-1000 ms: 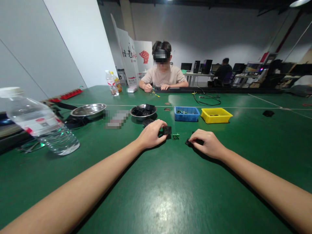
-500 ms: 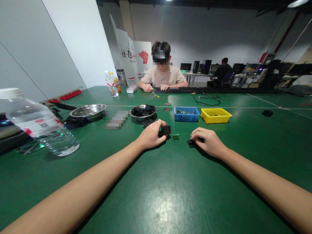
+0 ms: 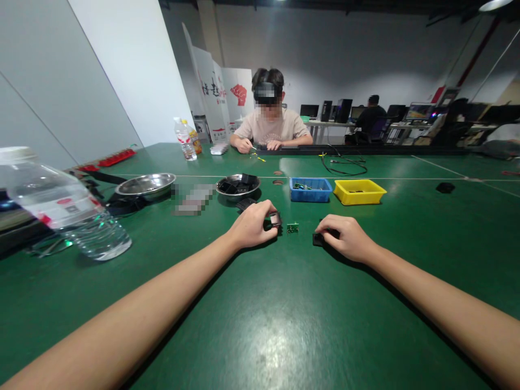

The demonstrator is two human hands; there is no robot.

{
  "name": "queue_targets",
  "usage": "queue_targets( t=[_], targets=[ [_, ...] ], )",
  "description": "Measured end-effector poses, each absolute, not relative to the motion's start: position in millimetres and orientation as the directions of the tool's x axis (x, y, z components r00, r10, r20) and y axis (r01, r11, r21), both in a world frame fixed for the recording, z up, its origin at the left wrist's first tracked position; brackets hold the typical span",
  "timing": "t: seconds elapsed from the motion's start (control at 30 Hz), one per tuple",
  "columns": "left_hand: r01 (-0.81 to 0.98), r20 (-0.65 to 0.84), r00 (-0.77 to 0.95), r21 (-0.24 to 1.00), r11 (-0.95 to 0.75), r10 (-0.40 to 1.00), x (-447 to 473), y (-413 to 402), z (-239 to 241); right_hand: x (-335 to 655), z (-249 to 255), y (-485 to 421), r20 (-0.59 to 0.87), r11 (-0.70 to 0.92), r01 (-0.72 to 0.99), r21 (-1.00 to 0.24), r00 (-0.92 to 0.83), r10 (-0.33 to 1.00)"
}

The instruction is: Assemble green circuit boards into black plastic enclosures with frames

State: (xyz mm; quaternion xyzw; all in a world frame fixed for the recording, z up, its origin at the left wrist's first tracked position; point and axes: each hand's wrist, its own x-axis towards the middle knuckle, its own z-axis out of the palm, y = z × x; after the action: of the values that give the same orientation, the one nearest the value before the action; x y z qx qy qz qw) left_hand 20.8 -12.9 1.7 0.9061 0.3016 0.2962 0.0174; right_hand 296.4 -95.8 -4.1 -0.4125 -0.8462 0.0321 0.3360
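My left hand (image 3: 255, 225) is closed round a small black plastic housing (image 3: 276, 219), held on edge just above the green table. Across from it my right hand (image 3: 342, 234) pinches a flat black plastic piece (image 3: 318, 239) lying at the table surface; the fingers cover part of it. Between the two hands stands a small green circuit board (image 3: 292, 228), touched by neither. Behind my left hand is another dark piece (image 3: 245, 203), partly hidden by the knuckles.
A metal bowl (image 3: 254, 195) holds black parts. Blue (image 3: 311, 196) and yellow (image 3: 359, 200) trays stand beyond my hands. At the left are a water bottle (image 3: 60, 208) and a metal plate (image 3: 146, 186). A person (image 3: 270, 122) works opposite. A black part (image 3: 446, 187) lies far right.
The black housing in my left hand has turned, showing a lighter face now. My right hand has shifted slightly over its black piece. The circuit board stays put.
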Motion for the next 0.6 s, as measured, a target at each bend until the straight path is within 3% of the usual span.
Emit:
queue_targets(
  t=[0.3,0.6],
  targets=[
    [0.542,0.524,0.659,0.168,-0.824,0.54,20.7,-12.2,2.3,293.9,-1.0,-99.5,0.528,0.677,0.649,-0.346,-0.462,0.712],
    [0.549,0.514,0.663,0.16,-0.82,0.544,20.5,-12.3,1.9,294.9,-4.3,-96.6,0.52,0.693,0.665,-0.28,-0.502,0.692]
  ],
)
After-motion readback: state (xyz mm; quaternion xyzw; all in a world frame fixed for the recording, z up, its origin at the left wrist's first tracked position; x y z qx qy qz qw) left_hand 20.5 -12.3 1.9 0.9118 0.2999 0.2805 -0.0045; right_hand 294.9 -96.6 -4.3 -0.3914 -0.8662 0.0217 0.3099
